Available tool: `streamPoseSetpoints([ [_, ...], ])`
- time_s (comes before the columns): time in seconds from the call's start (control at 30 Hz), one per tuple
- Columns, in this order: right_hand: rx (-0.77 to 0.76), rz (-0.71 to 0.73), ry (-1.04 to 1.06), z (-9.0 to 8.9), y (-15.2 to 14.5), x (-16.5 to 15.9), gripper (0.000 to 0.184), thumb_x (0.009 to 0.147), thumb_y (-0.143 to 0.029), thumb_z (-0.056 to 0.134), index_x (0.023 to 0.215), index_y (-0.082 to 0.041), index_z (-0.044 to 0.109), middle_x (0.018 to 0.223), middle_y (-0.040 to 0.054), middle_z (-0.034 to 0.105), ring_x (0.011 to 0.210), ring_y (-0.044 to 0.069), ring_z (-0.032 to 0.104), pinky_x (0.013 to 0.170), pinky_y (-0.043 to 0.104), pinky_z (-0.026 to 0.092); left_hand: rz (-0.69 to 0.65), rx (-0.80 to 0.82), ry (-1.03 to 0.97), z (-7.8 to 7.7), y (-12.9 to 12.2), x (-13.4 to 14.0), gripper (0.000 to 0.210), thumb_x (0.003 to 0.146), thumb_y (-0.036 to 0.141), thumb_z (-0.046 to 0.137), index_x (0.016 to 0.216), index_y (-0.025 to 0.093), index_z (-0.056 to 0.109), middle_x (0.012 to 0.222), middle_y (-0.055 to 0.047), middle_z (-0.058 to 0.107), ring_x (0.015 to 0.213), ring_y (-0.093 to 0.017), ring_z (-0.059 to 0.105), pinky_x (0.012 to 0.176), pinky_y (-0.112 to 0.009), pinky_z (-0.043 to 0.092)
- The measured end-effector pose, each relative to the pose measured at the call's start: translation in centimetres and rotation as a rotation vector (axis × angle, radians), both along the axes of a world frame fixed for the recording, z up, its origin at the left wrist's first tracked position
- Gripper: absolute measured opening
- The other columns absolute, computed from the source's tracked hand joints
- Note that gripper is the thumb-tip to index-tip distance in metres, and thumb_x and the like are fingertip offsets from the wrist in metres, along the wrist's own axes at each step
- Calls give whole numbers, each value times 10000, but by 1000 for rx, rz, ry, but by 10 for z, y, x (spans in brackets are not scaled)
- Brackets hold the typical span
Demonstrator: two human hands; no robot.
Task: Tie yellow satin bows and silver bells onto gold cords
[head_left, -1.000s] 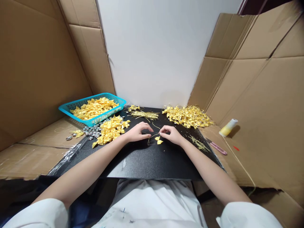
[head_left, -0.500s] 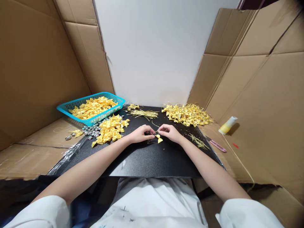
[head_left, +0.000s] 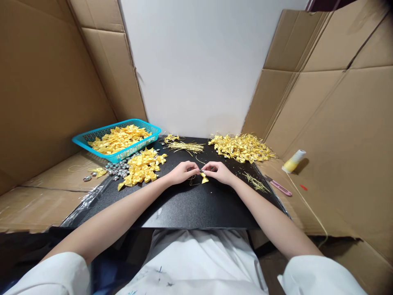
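Above the black table top point(head_left: 196, 209) my two hands meet fingertip to fingertip. My left hand point(head_left: 183, 172) pinches a thin gold cord point(head_left: 191, 180), which loops down below its fingers. My right hand point(head_left: 218, 172) is closed on a small yellow ribbon bow point(head_left: 204, 179), whose lower loop hangs out under the fingertips. A small dark or silvery bit shows between the two pinches, too small to make out. The bow's upper part is hidden by my fingers.
Left: a turquoise basket point(head_left: 116, 157) of yellow bows, a bow pile point(head_left: 143, 168) and silver bells or beads point(head_left: 118, 169). Behind: cut gold cords point(head_left: 187, 146) and corded bows point(head_left: 242, 148). Right: cord scraps point(head_left: 256, 182), a pink cutter point(head_left: 280, 187), a cord spool point(head_left: 294, 161). Cardboard walls point(head_left: 337, 135) flank the table.
Both hands have drawn slightly closer together at the bow. The bow has turned and shifted a little left and up, with less of it showing.
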State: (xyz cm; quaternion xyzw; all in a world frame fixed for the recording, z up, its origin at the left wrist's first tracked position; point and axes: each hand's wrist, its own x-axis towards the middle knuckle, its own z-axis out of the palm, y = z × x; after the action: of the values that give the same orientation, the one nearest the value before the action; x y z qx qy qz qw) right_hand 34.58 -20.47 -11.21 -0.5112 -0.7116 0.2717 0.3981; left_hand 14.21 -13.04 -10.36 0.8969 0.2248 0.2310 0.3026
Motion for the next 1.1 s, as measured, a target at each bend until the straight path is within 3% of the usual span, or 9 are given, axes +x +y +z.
streamPoseSetpoints([
  [0.3,105,24,-198,3,-4,0,94,747,-148,676,834,-163,709,857,31,702,802,149,609,759,286,454,5,-215,-58,2,0,-1,335,842,471,496,769,154,577,603,33,511,531,-98,430,521,-220,349],
  [0.67,204,23,-295,5,-6,1,196,702,-78,671,863,-190,680,912,29,649,868,174,560,790,303,445,-29,-256,-98,3,2,0,325,832,457,516,790,145,595,707,6,577,650,-122,509,645,-246,419],
  [0.8,318,-38,-371,8,-14,-18,52,747,-174,697,786,-198,672,867,19,623,862,178,530,832,336,379,-42,-256,-100,1,3,0,332,834,462,521,779,142,591,669,13,548,619,-116,485,614,-240,399],
  [0.93,244,21,-588,12,-22,-44,165,749,-330,757,806,-196,681,917,34,636,927,208,515,850,374,307,-28,-229,-92,1,5,-2,337,828,461,512,764,139,585,670,12,546,596,-109,468,577,-230,379],
  [1.1,120,-56,-689,14,-25,-60,164,819,-343,710,854,-185,685,944,46,647,964,214,509,814,368,281,109,-48,16,3,10,-8,328,841,431,500,736,143,616,612,22,529,564,-109,435,540,-227,327],
])
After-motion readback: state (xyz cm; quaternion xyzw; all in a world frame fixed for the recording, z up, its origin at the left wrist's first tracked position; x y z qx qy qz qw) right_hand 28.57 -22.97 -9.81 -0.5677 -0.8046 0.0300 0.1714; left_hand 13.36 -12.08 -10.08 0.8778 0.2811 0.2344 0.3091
